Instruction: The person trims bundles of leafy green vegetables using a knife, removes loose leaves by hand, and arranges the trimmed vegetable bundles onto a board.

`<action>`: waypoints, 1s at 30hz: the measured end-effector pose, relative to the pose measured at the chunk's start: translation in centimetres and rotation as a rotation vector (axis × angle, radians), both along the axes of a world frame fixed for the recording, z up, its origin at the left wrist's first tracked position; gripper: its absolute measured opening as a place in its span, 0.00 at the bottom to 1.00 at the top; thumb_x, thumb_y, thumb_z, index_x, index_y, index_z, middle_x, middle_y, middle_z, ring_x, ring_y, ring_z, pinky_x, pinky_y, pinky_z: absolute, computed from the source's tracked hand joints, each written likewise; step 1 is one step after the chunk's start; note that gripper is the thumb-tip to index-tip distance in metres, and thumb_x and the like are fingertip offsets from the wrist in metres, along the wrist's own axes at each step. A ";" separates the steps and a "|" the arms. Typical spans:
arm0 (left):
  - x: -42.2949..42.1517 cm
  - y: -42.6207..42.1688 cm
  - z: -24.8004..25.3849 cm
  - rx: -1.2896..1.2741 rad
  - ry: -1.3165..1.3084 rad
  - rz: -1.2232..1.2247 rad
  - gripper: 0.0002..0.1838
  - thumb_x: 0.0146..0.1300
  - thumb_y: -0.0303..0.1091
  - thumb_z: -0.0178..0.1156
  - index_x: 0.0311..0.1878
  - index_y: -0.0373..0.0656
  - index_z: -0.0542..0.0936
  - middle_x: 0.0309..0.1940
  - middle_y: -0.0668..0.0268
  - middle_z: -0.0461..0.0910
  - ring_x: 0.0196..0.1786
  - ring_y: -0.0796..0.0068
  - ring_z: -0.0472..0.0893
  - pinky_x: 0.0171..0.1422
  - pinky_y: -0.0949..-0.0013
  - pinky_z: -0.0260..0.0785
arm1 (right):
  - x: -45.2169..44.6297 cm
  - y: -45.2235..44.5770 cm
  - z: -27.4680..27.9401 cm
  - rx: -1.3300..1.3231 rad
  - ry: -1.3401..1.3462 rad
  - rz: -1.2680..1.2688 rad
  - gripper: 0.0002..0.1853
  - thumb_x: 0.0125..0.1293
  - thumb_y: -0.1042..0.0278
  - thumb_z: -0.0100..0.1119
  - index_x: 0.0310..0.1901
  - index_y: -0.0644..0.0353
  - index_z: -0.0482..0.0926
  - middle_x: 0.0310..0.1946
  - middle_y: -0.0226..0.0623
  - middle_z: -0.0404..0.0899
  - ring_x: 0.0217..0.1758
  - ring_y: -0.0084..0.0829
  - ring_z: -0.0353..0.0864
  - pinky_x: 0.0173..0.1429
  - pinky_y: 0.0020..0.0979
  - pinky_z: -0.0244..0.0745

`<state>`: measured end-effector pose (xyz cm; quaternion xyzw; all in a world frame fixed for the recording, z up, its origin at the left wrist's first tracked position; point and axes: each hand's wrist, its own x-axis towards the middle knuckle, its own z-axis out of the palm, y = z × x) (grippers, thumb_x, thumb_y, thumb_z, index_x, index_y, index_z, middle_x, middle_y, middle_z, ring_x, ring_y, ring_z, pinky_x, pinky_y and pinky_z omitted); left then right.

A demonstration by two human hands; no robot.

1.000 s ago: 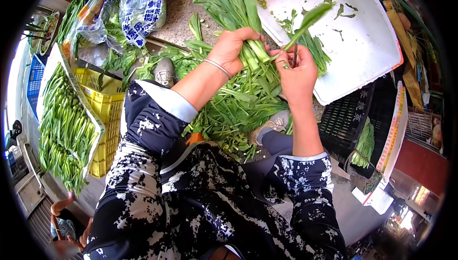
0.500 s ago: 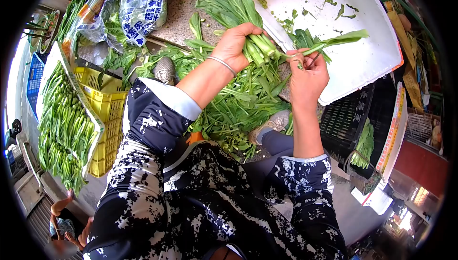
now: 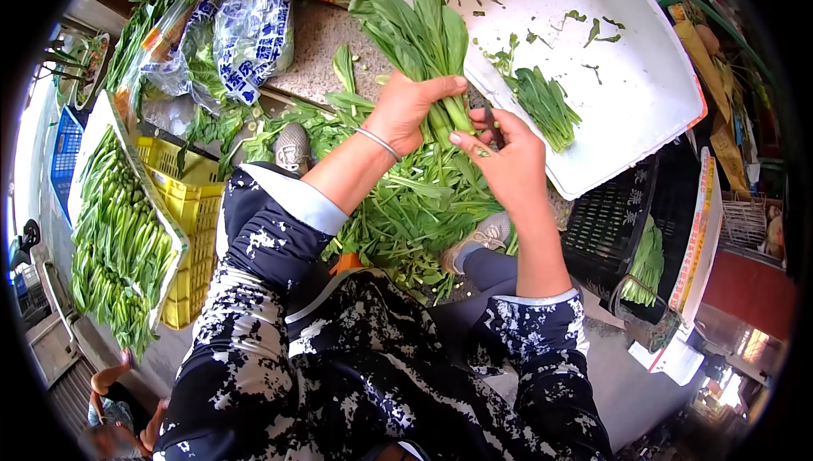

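Note:
My left hand (image 3: 406, 114) is closed round a bunch of leafy green vegetables (image 3: 430, 33), leaves pointing up and away, pale stem ends toward me. Close against those stem ends is my right hand (image 3: 508, 149), fingers curled with a small dark blade (image 3: 489, 115) between them; its handle is hidden. Below both hands lies a heap of loose leaves and stalks (image 3: 423, 207) on the ground, between my shoes. Beside my right hand, a small bundle of greens (image 3: 546, 105) rests in a white foam box (image 3: 627, 93) with scattered leaf scraps.
On the left, a foam tray (image 3: 174, 241) full of neatly laid greens leans by yellow crates (image 3: 190, 270). Plastic bags of vegetables (image 3: 254, 29) stand at the back. A black crate (image 3: 605, 215) is on the right. Another person (image 3: 110, 406) shows at lower left.
My right hand has moved left to the bunch's stem ends; the single stalk it held out over the foam box no longer shows apart. My left hand has tipped the bunch more upright.

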<state>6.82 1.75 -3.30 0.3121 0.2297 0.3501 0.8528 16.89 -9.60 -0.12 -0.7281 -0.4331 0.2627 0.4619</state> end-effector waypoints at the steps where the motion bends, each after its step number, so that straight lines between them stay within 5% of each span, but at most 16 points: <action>1: 0.0 -0.1 0.0 0.006 0.003 -0.028 0.15 0.52 0.28 0.63 0.43 0.35 0.73 0.33 0.61 0.78 0.36 0.71 0.80 0.39 0.69 0.76 | 0.0 0.1 -0.4 0.005 -0.095 -0.005 0.14 0.50 0.65 0.68 0.37 0.63 0.79 0.28 0.33 0.78 0.26 0.21 0.72 0.32 0.26 0.68; 4: -0.1 -0.1 0.8 -0.060 -0.064 -0.084 0.14 0.53 0.27 0.63 0.42 0.36 0.74 0.33 0.61 0.79 0.35 0.71 0.80 0.39 0.68 0.76 | 0.5 0.4 0.2 0.003 -0.188 -0.041 0.15 0.53 0.63 0.67 0.37 0.64 0.79 0.26 0.27 0.76 0.25 0.19 0.70 0.29 0.22 0.65; 6: -0.3 -0.2 1.1 -0.025 -0.088 -0.080 0.14 0.53 0.27 0.62 0.43 0.37 0.73 0.33 0.61 0.78 0.35 0.72 0.80 0.39 0.69 0.76 | 0.7 0.2 1.1 -0.079 0.448 -0.106 0.15 0.55 0.61 0.65 0.37 0.65 0.79 0.25 0.29 0.75 0.23 0.18 0.69 0.25 0.19 0.62; 10: -0.6 -0.1 1.4 -0.005 -0.089 -0.092 0.16 0.51 0.26 0.64 0.44 0.38 0.72 0.33 0.65 0.77 0.34 0.74 0.79 0.38 0.71 0.75 | 1.1 0.3 0.6 -0.129 0.959 -0.090 0.14 0.60 0.63 0.59 0.39 0.66 0.77 0.28 0.32 0.76 0.25 0.17 0.70 0.18 0.15 0.59; 12: -0.5 -0.1 1.4 0.004 -0.066 -0.068 0.17 0.50 0.25 0.65 0.44 0.38 0.72 0.34 0.67 0.77 0.35 0.75 0.78 0.39 0.72 0.74 | 1.6 0.2 -0.2 -0.149 1.001 -0.056 0.13 0.62 0.64 0.55 0.41 0.66 0.75 0.29 0.32 0.75 0.26 0.19 0.70 0.18 0.17 0.60; 14: -0.1 -0.2 1.3 0.122 -0.017 0.047 0.22 0.46 0.18 0.65 0.46 0.38 0.71 0.36 0.67 0.75 0.39 0.76 0.76 0.42 0.73 0.72 | 2.2 0.2 -1.0 -0.133 1.315 0.059 0.14 0.64 0.63 0.52 0.43 0.67 0.74 0.29 0.32 0.74 0.28 0.21 0.69 0.19 0.18 0.60; 19: 0.9 -0.2 -0.3 0.263 0.250 0.189 0.40 0.37 0.24 0.71 0.55 0.37 0.59 0.41 0.60 0.74 0.43 0.72 0.75 0.47 0.70 0.70 | 2.2 0.1 -2.5 -0.181 1.566 0.083 0.16 0.66 0.60 0.47 0.47 0.65 0.68 0.29 0.32 0.70 0.29 0.21 0.67 0.19 0.18 0.59; 24: 0.3 -0.8 0.8 0.469 0.462 0.256 0.35 0.42 0.21 0.67 0.55 0.37 0.60 0.44 0.59 0.74 0.45 0.71 0.75 0.51 0.70 0.68 | 1.0 0.2 -2.6 -0.202 1.457 0.016 0.12 0.65 0.61 0.51 0.43 0.61 0.69 0.29 0.33 0.72 0.26 0.20 0.69 0.18 0.18 0.59; 28: 0.5 -0.6 -0.2 0.585 0.577 0.221 0.34 0.43 0.19 0.64 0.55 0.37 0.61 0.43 0.61 0.75 0.45 0.72 0.75 0.51 0.70 0.68 | 0.5 0.4 -1.9 -0.341 0.948 -0.081 0.10 0.59 0.66 0.59 0.38 0.60 0.72 0.23 0.31 0.73 0.21 0.18 0.69 0.17 0.17 0.58; 30: 0.6 -0.4 -0.6 0.461 0.443 0.169 0.31 0.45 0.18 0.62 0.54 0.37 0.63 0.42 0.62 0.75 0.44 0.72 0.75 0.51 0.70 0.68 | 0.5 0.6 -1.4 -0.217 0.427 -0.154 0.09 0.59 0.66 0.59 0.37 0.61 0.74 0.19 0.28 0.72 0.19 0.16 0.67 0.18 0.16 0.58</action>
